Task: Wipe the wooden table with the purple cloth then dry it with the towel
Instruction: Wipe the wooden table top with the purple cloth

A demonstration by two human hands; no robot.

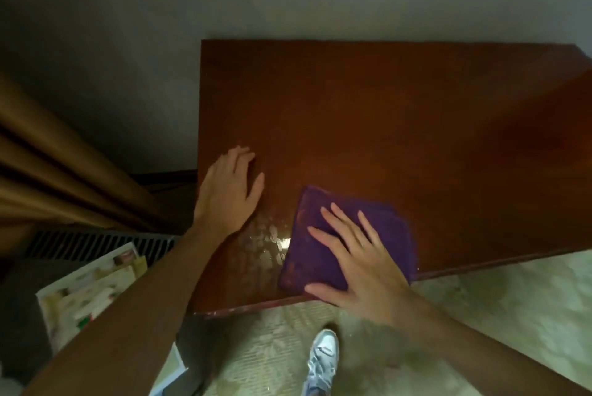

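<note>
The dark wooden table point(384, 114) fills the middle of the view. A folded purple cloth point(307, 254) lies flat near its front edge. My right hand point(358, 258) presses down on the cloth with fingers spread. My left hand point(229, 190) rests flat on the table's left side, fingers apart, holding nothing. A wet, shiny patch point(269, 238) glistens on the wood between my two hands, just left of the cloth. No towel is in view.
A grey wall point(320, 5) runs behind the table. Brown curtains point(57, 171) hang at the left, above a dark vent grille point(96, 245). A printed box point(86, 286) sits low on the left. My white shoe point(323, 357) stands on patterned carpet before the table.
</note>
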